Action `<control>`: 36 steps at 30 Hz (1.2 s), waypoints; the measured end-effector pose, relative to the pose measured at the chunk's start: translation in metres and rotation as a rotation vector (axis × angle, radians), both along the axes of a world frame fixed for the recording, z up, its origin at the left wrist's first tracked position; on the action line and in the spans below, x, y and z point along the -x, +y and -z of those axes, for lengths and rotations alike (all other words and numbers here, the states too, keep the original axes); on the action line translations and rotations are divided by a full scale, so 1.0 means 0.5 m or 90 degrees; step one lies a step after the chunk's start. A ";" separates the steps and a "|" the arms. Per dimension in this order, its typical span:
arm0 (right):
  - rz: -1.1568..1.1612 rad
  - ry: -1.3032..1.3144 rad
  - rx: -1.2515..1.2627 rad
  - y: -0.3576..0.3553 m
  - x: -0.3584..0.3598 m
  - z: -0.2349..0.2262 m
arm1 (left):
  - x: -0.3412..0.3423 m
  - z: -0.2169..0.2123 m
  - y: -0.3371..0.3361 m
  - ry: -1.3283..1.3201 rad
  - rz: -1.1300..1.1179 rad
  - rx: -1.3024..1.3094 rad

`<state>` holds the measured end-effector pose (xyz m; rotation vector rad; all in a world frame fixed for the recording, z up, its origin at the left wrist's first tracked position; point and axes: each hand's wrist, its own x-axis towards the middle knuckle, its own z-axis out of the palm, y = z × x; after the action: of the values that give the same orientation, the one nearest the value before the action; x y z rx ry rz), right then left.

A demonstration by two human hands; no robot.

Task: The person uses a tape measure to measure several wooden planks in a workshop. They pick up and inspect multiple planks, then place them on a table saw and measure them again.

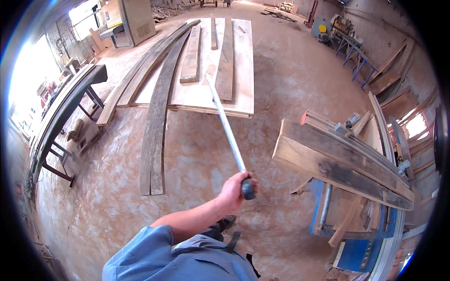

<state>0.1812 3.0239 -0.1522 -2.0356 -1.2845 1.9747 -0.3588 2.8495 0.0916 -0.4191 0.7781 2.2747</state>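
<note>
My left hand is closed around the near end of a long pale metal rod, by its dark grip. The rod points forward, away from me. Its far tip overlaps a stack of pale wooden panels; I cannot tell whether it touches. On those panels lie a thick short plank, a narrow strip and a long brown plank. A dark weathered board slants off the stack's left side toward me. My right hand is out of the picture.
At right, two heavy planks lie across a blue machine table with metal rails. A dark-topped bench stands at left. Behind it is a beige machine cabinet. Blue trestles line the far right wall.
</note>
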 end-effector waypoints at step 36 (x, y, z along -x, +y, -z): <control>-0.307 0.189 -0.009 -0.127 0.799 -0.252 | 0.145 0.157 -0.399 -0.204 0.070 0.082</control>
<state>-0.2182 2.9605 -0.0261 -1.4388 -1.8248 2.3237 -0.4312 2.6501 0.0133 -0.7605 0.7621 1.9958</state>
